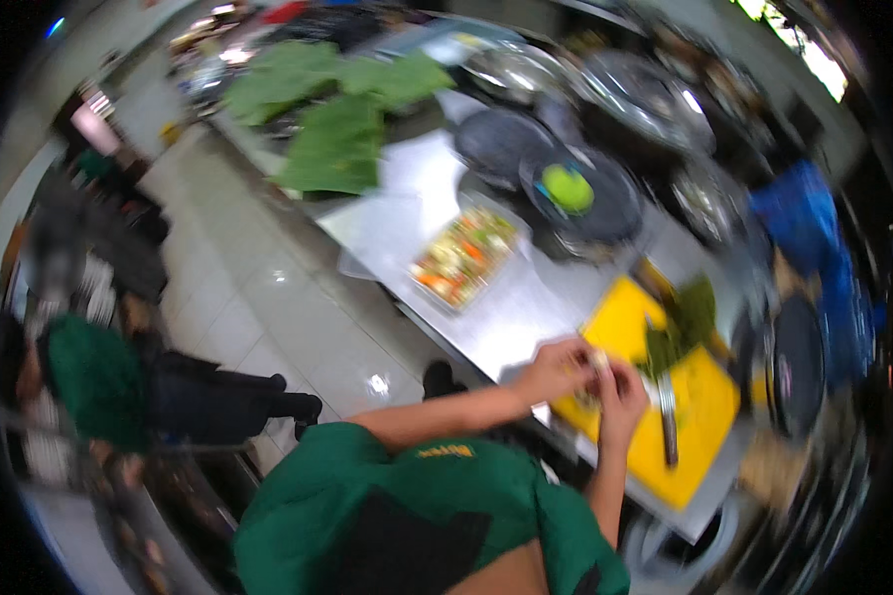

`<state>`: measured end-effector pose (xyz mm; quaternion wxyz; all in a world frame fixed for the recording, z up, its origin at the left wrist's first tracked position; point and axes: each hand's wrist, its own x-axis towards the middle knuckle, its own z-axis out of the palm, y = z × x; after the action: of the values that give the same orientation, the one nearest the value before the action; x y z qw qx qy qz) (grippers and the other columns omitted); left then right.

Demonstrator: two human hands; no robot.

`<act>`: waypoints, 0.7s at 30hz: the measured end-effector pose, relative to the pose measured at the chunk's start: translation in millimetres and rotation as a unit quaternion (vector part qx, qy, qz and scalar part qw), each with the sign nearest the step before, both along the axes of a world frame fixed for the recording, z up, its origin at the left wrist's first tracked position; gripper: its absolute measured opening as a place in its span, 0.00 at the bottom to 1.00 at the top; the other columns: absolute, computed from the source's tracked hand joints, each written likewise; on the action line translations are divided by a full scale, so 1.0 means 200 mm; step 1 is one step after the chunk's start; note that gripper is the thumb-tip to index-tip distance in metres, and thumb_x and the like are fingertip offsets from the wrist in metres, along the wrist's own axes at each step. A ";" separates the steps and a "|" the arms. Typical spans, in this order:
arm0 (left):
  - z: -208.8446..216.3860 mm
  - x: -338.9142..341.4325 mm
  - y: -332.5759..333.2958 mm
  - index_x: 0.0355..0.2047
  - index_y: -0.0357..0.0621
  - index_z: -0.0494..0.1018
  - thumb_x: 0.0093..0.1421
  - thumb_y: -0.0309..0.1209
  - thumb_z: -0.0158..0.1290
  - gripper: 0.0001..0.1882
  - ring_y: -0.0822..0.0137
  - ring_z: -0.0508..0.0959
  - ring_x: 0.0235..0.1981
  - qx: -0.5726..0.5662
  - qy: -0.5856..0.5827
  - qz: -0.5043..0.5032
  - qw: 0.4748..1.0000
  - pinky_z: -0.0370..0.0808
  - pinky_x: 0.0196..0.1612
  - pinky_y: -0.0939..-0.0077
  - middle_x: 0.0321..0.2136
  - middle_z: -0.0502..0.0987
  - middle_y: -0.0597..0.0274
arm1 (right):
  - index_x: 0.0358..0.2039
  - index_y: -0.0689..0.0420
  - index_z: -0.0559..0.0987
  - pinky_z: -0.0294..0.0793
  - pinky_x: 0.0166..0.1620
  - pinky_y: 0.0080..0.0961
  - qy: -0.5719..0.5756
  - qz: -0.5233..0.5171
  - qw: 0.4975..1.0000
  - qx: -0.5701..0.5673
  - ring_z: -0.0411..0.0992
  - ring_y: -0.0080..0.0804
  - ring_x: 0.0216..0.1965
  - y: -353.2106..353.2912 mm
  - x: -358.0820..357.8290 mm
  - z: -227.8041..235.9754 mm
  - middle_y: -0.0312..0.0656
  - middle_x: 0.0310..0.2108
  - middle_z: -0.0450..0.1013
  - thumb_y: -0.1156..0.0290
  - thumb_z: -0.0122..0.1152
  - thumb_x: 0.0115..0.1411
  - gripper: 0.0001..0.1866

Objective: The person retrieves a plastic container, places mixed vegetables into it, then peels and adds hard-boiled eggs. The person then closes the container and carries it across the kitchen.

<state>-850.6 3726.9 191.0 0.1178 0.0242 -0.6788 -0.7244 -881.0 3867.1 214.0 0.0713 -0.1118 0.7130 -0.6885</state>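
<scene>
My left hand and my right hand meet over the near left edge of a yellow cutting board. Their fingertips close together on a small whitish piece, too blurred to name. Right of my hands, a utensil with a dark handle and a shiny metal end lies on the board. Dark green leaf pieces lie on the board's far part. Farther left on the steel table stands a clear container of chopped mixed vegetables, orange, white and green.
Large green leaves spread over the table's far left end. Dark round pans or lids stand beyond the container, one bearing a bright green round thing. Metal lids and a blue bag are behind. A person in a green top is at left.
</scene>
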 end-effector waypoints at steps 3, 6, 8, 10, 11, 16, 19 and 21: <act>0.01 0.00 0.03 0.35 0.36 0.73 0.53 0.25 0.59 0.10 0.75 0.75 0.33 0.004 0.088 0.038 0.995 0.74 0.35 0.79 0.30 0.75 0.62 | 0.34 0.66 0.76 0.71 0.31 0.16 0.026 -0.021 0.999 -0.027 0.70 0.20 0.27 -0.01 0.00 -0.01 0.38 0.28 0.73 0.76 0.56 0.60 0.06; 0.00 0.00 0.01 0.34 0.36 0.72 0.52 0.23 0.58 0.10 0.65 0.76 0.33 -0.113 0.165 0.069 0.977 0.73 0.35 0.74 0.30 0.74 0.57 | 0.31 0.65 0.76 0.70 0.29 0.15 -0.056 -0.055 0.993 -0.085 0.68 0.19 0.24 -0.02 0.01 -0.01 0.36 0.25 0.72 0.75 0.57 0.60 0.06; -0.01 0.00 -0.01 0.34 0.36 0.71 0.51 0.23 0.57 0.10 0.59 0.76 0.34 -0.141 0.188 0.060 0.970 0.72 0.37 0.72 0.31 0.73 0.55 | 0.31 0.65 0.76 0.70 0.29 0.15 -0.066 -0.050 0.994 -0.068 0.68 0.19 0.23 -0.02 0.00 -0.01 0.36 0.25 0.72 0.74 0.58 0.59 0.06; -0.02 0.00 -0.03 0.34 0.36 0.70 0.52 0.22 0.56 0.09 0.56 0.76 0.36 -0.151 0.187 0.045 0.970 0.72 0.38 0.71 0.32 0.73 0.55 | 0.31 0.65 0.75 0.70 0.28 0.16 -0.066 -0.030 0.993 -0.093 0.68 0.19 0.23 -0.03 0.00 -0.01 0.37 0.26 0.72 0.75 0.57 0.60 0.06; -0.03 0.00 -0.03 0.34 0.36 0.71 0.52 0.22 0.55 0.09 0.56 0.76 0.36 -0.154 0.189 0.039 0.969 0.72 0.39 0.71 0.32 0.73 0.55 | 0.31 0.65 0.75 0.70 0.28 0.16 -0.065 -0.036 0.994 -0.079 0.68 0.19 0.23 -0.03 -0.01 -0.02 0.37 0.26 0.72 0.75 0.57 0.60 0.05; -0.03 0.01 -0.05 0.36 0.36 0.71 0.52 0.21 0.55 0.10 0.57 0.76 0.37 -0.167 0.206 0.025 0.964 0.73 0.40 0.72 0.32 0.73 0.55 | 0.31 0.64 0.73 0.70 0.28 0.16 -0.049 -0.027 0.994 -0.094 0.68 0.19 0.23 -0.03 -0.02 -0.07 0.37 0.25 0.71 0.77 0.55 0.60 0.04; -0.03 0.01 -0.05 0.36 0.36 0.72 0.53 0.21 0.55 0.10 0.60 0.76 0.37 -0.154 0.209 0.007 0.966 0.72 0.40 0.73 0.34 0.73 0.56 | 0.30 0.63 0.71 0.69 0.28 0.16 -0.026 -0.005 0.996 -0.084 0.68 0.19 0.24 -0.02 -0.02 -0.09 0.36 0.26 0.70 0.76 0.52 0.61 0.04; -0.03 0.01 -0.05 0.36 0.36 0.72 0.53 0.22 0.55 0.09 0.61 0.76 0.37 -0.131 0.206 -0.003 0.970 0.72 0.41 0.73 0.34 0.74 0.57 | 0.30 0.62 0.70 0.69 0.28 0.15 -0.015 0.007 0.994 -0.108 0.68 0.18 0.25 -0.02 -0.02 -0.09 0.35 0.26 0.69 0.75 0.51 0.62 0.05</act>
<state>-849.4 3717.0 184.8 0.2554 -0.1432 -0.7291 -0.6186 -884.5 3863.7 195.2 0.0745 -0.1138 0.6326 -0.7625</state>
